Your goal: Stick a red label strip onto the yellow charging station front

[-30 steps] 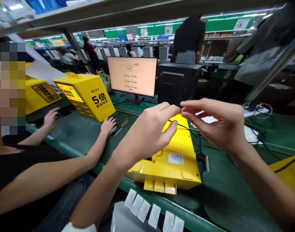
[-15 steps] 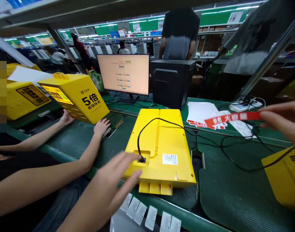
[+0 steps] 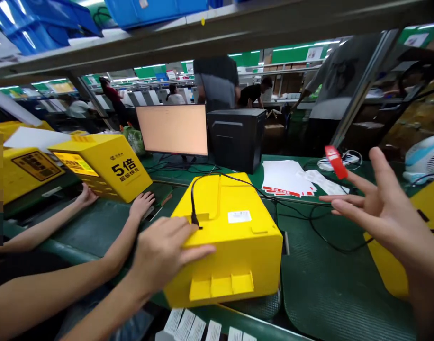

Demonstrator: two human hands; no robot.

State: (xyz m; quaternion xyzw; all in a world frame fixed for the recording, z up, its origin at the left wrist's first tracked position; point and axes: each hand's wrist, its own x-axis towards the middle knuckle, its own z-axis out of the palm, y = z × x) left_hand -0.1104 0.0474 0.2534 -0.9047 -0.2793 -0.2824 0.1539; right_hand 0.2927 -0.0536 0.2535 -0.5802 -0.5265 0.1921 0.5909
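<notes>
The yellow box [image 3: 234, 232] sits tipped up on the green mat [image 3: 330, 289], the left hand [image 3: 163, 251] pressed flat on its near corner beside the plugged-in black cable [image 3: 194, 208]. A hard tilt could tug that plug loose. The right hand [image 3: 380, 213] is spread, the red sticker [image 3: 336, 162] clinging to a fingertip, well clear of the box; it may flutter off.

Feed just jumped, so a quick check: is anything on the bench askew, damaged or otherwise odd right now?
Nothing looks damaged or spilled. The yellow box sits tipped up at its near end, with the left hand on that end beside the black cable plugged into it. A red sticker clings to a fingertip of the open right hand.
</notes>
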